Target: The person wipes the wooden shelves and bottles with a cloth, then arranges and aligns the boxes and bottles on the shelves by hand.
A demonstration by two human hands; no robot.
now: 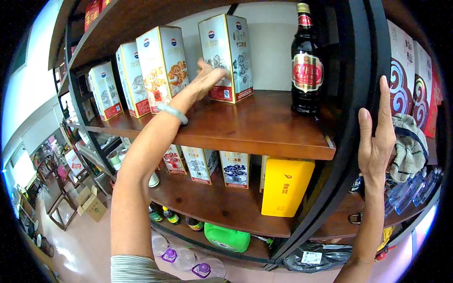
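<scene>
My left hand (208,78), wearing a pale green bangle (172,113) at the wrist, reaches over the upper wooden shelf (264,125). Its fingers are apart, in front of a white and silver carton (226,59) with cloud patterns and a red base. They appear to touch its front face. Left of the hand stands a similar carton with orange clouds (163,66). My right hand (377,141) is upright against the black shelf post (347,108), fingers stretched and thumb spread, holding nothing. A dark bottle with a red label (306,70) stands between the hands.
More cartons (104,92) line the shelf's left end. Below are further boxes (235,170), a yellow box (287,187) and a green jug (227,237). A grey cloth (408,146) lies right of the post. An opened cardboard box (91,205) sits on the floor.
</scene>
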